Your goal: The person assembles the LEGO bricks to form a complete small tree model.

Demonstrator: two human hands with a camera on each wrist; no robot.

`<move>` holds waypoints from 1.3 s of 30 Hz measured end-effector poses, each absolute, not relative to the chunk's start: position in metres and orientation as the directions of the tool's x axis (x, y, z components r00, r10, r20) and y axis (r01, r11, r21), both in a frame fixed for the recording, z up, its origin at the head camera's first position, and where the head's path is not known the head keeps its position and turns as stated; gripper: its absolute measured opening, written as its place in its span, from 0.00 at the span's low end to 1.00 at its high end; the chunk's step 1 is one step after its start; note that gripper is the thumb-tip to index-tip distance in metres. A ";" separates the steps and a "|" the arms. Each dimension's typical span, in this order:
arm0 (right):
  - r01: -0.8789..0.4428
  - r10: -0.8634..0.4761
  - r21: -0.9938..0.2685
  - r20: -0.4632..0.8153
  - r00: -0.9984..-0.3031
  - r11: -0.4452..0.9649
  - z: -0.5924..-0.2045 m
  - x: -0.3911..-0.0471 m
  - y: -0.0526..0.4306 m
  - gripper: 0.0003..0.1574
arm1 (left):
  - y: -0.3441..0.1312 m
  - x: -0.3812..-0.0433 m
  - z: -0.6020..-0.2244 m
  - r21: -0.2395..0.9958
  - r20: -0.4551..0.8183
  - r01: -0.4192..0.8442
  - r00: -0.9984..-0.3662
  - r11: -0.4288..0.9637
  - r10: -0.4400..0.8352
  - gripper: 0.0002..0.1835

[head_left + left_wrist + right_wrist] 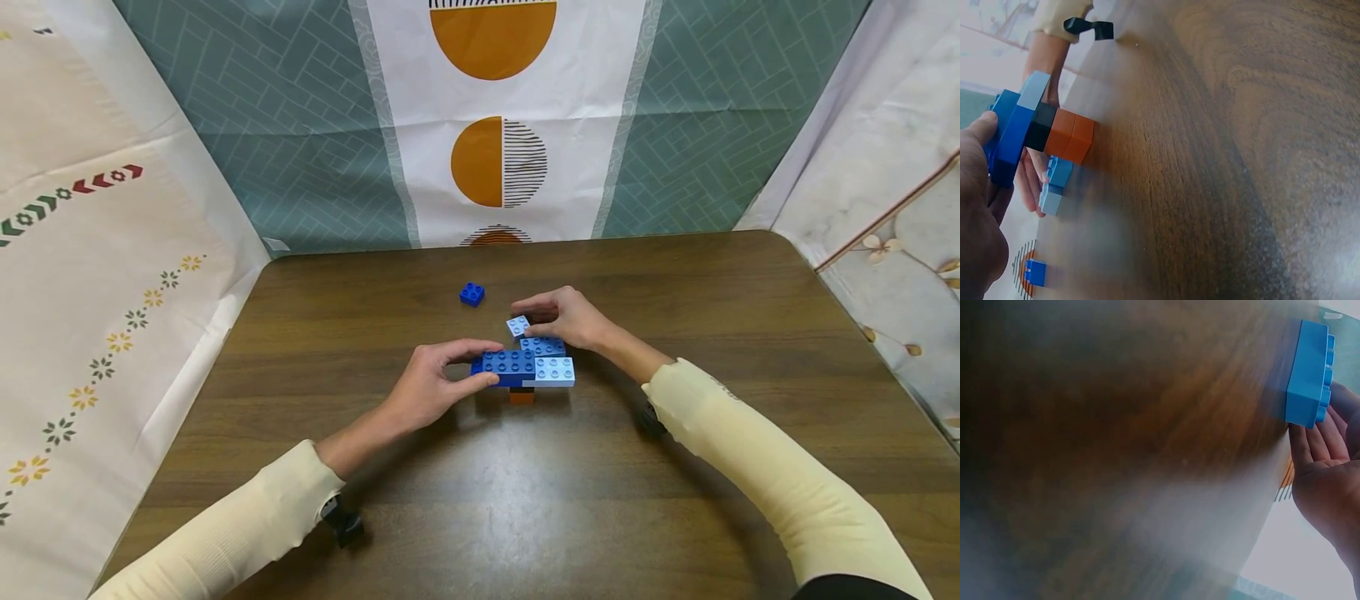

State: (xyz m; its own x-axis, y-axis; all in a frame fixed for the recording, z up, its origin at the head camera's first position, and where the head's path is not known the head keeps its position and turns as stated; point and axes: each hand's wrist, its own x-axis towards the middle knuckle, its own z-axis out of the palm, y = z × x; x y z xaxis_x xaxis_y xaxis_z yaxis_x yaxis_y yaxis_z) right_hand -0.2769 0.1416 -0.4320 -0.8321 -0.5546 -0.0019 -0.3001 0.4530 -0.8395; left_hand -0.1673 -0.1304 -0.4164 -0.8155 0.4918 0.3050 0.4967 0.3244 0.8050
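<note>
My left hand [427, 385] pinches the dark blue toy building brick [508, 367] on top of a small stack, thumb at its front and fingers behind. Beside it on the stack, a pale blue brick [555, 372] sticks out to the right. Beneath are a black brick [1041, 127] and orange bricks [1071, 136], the lowest meeting the table. Behind the stack my right hand [572, 319] reaches over a small pale blue brick [517, 326], its thumb at the brick's edge and fingers extended past it. A medium blue brick [1307, 375] lies under that hand.
A small dark blue brick [472, 294] lies by itself farther back on the wooden table [337, 317]. Patterned cloths hang along the back [315, 125] and both sides. Dark wrist devices [342, 521] show at the sleeve cuffs.
</note>
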 end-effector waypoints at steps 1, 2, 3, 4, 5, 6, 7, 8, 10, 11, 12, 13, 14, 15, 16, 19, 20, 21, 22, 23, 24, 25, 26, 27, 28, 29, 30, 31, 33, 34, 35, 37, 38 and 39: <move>-0.303 -0.556 -0.837 -0.001 -0.831 0.456 -0.432 -0.277 0.142 0.26 | -0.130 -0.167 -0.416 0.805 0.305 0.496 -0.815 0.324 0.492 0.20; -0.306 -0.556 -0.834 -0.001 -0.831 0.459 -0.432 -0.278 0.142 0.25 | -0.130 -0.167 -0.416 0.806 0.305 0.496 -0.815 0.323 0.492 0.20; -0.310 -0.556 -0.830 0.000 -0.831 0.463 -0.432 -0.278 0.142 0.24 | -0.130 -0.167 -0.417 0.806 0.304 0.496 -0.815 0.322 0.493 0.20; -0.312 -0.554 -0.827 0.000 -0.832 0.468 -0.432 -0.278 0.142 0.24 | -0.130 -0.167 -0.417 0.807 0.305 0.496 -0.815 0.321 0.493 0.20; -0.314 -0.552 -0.823 0.001 -0.834 0.473 -0.432 -0.278 0.142 0.23 | -0.130 -0.168 -0.417 0.807 0.305 0.496 -0.815 0.320 0.493 0.19; -0.316 -0.548 -0.820 0.003 -0.836 0.478 -0.432 -0.278 0.143 0.22 | -0.130 -0.168 -0.417 0.808 0.305 0.496 -0.814 0.319 0.494 0.19; -0.317 -0.543 -0.817 0.006 -0.839 0.482 -0.432 -0.278 0.143 0.22 | -0.130 -0.168 -0.417 0.808 0.305 0.496 -0.814 0.318 0.495 0.19; -0.317 -0.538 -0.817 0.009 -0.843 0.482 -0.431 -0.278 0.144 0.22 | -0.130 -0.167 -0.416 0.809 0.305 0.496 -0.814 0.317 0.495 0.19; -0.311 -0.521 -0.818 0.017 -0.854 0.483 -0.429 -0.277 0.145 0.21 | -0.130 -0.167 -0.416 0.809 0.303 0.495 -0.814 0.317 0.496 0.20; -0.305 -0.512 -0.824 0.021 -0.859 0.478 -0.427 -0.276 0.145 0.21 | -0.130 -0.167 -0.416 0.810 0.302 0.494 -0.813 0.316 0.497 0.20; -0.299 -0.503 -0.830 0.027 -0.864 0.471 -0.425 -0.275 0.146 0.20 | -0.130 -0.167 -0.415 0.811 0.301 0.493 -0.814 0.316 0.498 0.20; -0.294 -0.495 -0.838 0.033 -0.868 0.459 -0.422 -0.274 0.148 0.20 | -0.130 -0.167 -0.415 0.811 0.299 0.492 -0.814 0.317 0.498 0.20; -0.287 -0.487 -0.849 0.040 -0.872 0.444 -0.419 -0.272 0.149 0.20 | -0.130 -0.167 -0.415 0.811 0.299 0.492 -0.814 0.317 0.498 0.20; -0.283 -0.480 -0.856 0.047 -0.876 0.432 -0.415 -0.271 0.151 0.20 | -0.130 -0.167 -0.415 0.811 0.298 0.491 -0.814 0.317 0.498 0.20; -0.278 -0.474 -0.866 0.055 -0.879 0.416 -0.412 -0.269 0.153 0.20 | -0.129 -0.167 -0.414 0.811 0.298 0.491 -0.814 0.317 0.498 0.20; -0.279 -0.462 -0.878 0.076 -0.884 0.389 -0.402 -0.261 0.159 0.20 | -0.129 -0.167 -0.414 0.811 0.297 0.491 -0.815 0.319 0.498 0.20; -0.278 -0.458 -0.881 0.081 -0.885 0.382 -0.399 -0.257 0.162 0.20 | -0.129 -0.166 -0.414 0.810 0.300 0.493 -0.814 0.318 0.497 0.20; -0.279 -0.454 -0.883 0.085 -0.887 0.378 -0.397 -0.254 0.164 0.20 | -0.129 -0.166 -0.414 0.809 0.299 0.492 -0.815 0.320 0.497 0.20; -0.279 -0.451 -0.884 0.089 -0.888 0.375 -0.394 -0.250 0.167 0.21 | -0.129 -0.166 -0.414 0.809 0.299 0.492 -0.815 0.321 0.496 0.20; -0.284 -0.450 -0.883 0.095 -0.888 0.374 -0.392 -0.246 0.169 0.21 | -0.129 -0.166 -0.414 0.808 0.298 0.492 -0.816 0.324 0.495 0.20; -0.289 -0.451 -0.883 0.101 -0.887 0.371 -0.390 -0.242 0.172 0.21 | -0.129 -0.166 -0.414 0.807 0.297 0.491 -0.817 0.327 0.494 0.20; -0.293 -0.451 -0.883 0.107 -0.886 0.366 -0.388 -0.238 0.174 0.21 | -0.129 -0.166 -0.414 0.806 0.296 0.491 -0.818 0.331 0.493 0.20; -0.300 -0.455 -0.884 0.115 -0.883 0.358 -0.386 -0.234 0.176 0.21 | -0.129 -0.165 -0.413 0.805 0.294 0.490 -0.819 0.335 0.493 0.20; -0.309 -0.460 -0.882 0.123 -0.879 0.356 -0.385 -0.231 0.178 0.21 | -0.128 -0.165 -0.413 0.805 0.290 0.487 -0.821 0.339 0.491 0.20; -0.318 -0.464 -0.880 0.130 -0.876 0.354 -0.383 -0.227 0.180 0.21 | -0.128 -0.165 -0.413 0.804 0.290 0.487 -0.822 0.342 0.491 0.21; -0.324 -0.468 -0.878 0.135 -0.873 0.352 -0.382 -0.223 0.182 0.21 | -0.128 -0.165 -0.413 0.803 0.289 0.487 -0.823 0.345 0.490 0.21; -0.330 -0.471 -0.876 0.139 -0.871 0.352 -0.381 -0.219 0.183 0.21 | -0.128 -0.165 -0.414 0.802 0.288 0.486 -0.823 0.346 0.489 0.21; -0.334 -0.473 -0.875 0.142 -0.870 0.351 -0.380 -0.215 0.184 0.21 | -0.127 -0.165 -0.413 0.802 0.288 0.486 -0.824 0.347 0.487 0.21; -0.337 -0.475 -0.875 0.145 -0.868 0.348 -0.377 -0.207 0.186 0.21 | -0.127 -0.164 -0.413 0.802 0.290 0.485 -0.826 0.347 0.484 0.21; -0.335 -0.476 -0.876 0.144 -0.868 0.346 -0.376 -0.202 0.187 0.21 | -0.126 -0.164 -0.412 0.803 0.290 0.485 -0.827 0.348 0.482 0.21; -0.333 -0.477 -0.879 0.144 -0.867 0.341 -0.375 -0.199 0.188 0.21 | -0.126 -0.164 -0.412 0.803 0.290 0.484 -0.827 0.348 0.481 0.21; -0.331 -0.483 -0.883 0.142 -0.864 0.332 -0.375 -0.192 0.189 0.21 | -0.125 -0.164 -0.412 0.803 0.290 0.484 -0.828 0.349 0.481 0.20; -0.329 -0.486 -0.886 0.141 -0.862 0.326 -0.375 -0.189 0.189 0.21 | -0.125 -0.164 -0.413 0.803 0.290 0.484 -0.827 0.348 0.481 0.21; -0.331 -0.489 -0.886 0.143 -0.861 0.325 -0.376 -0.187 0.189 0.21 | -0.125 -0.164 -0.413 0.803 0.290 0.484 -0.827 0.348 0.481 0.21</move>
State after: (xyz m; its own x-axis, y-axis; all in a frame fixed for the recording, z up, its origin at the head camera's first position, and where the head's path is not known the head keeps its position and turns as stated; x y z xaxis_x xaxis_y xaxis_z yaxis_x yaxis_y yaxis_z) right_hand -0.1867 0.1893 -0.3758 -0.8608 -0.4886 0.1426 -0.3312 0.3248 -0.8859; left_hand -0.1638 -0.1253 -0.4128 -0.8273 0.4811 0.2900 0.4839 0.3481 0.8029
